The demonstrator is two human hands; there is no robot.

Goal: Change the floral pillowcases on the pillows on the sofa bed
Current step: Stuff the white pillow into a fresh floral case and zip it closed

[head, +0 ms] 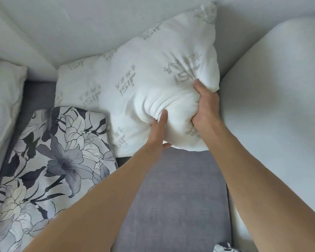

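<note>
while both hands bunch bare white pillow (153, 84), left grip (157, 128) pinching, right grip (205, 106) clenching; floral pillow (58, 153) beside.

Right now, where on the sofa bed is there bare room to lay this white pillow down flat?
The grey sofa-bed surface is bare between the floral pillow and the white cushion on the right. A narrow grey strip shows at far left. Crowded: a second bare pillow fills the back corner behind the held white pillow, gripped by left hand and right hand.
</note>
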